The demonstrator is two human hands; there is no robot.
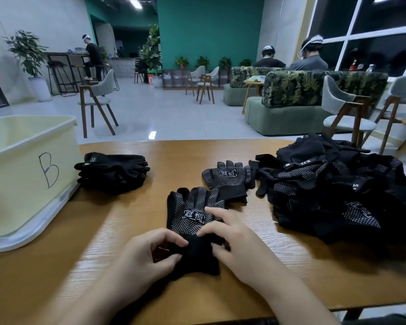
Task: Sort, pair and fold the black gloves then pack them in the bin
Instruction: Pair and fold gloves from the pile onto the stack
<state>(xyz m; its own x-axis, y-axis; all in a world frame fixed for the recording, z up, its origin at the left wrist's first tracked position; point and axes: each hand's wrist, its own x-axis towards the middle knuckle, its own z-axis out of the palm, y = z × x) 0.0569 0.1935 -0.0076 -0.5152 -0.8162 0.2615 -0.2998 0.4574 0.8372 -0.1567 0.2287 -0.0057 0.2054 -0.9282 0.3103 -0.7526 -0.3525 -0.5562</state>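
Gloves are the business here, and the head view, the only one, shows a dotted glove [192,214] lying palm-up on the bench [174,151], long axis running straight away from the person, cuff nearest. Both hands sit at that cuff: the left hand [148,252] pinches its left edge between thumb and curled fingers, and the right hand [230,238] rests spread fingers on the cuff's right side and the palm print. A second dotted glove [230,181] lies just beyond to the right, nearer the right hand. The unsorted pile [338,186] is far right, a folded stack [113,172] beside the bin [28,174] at left.
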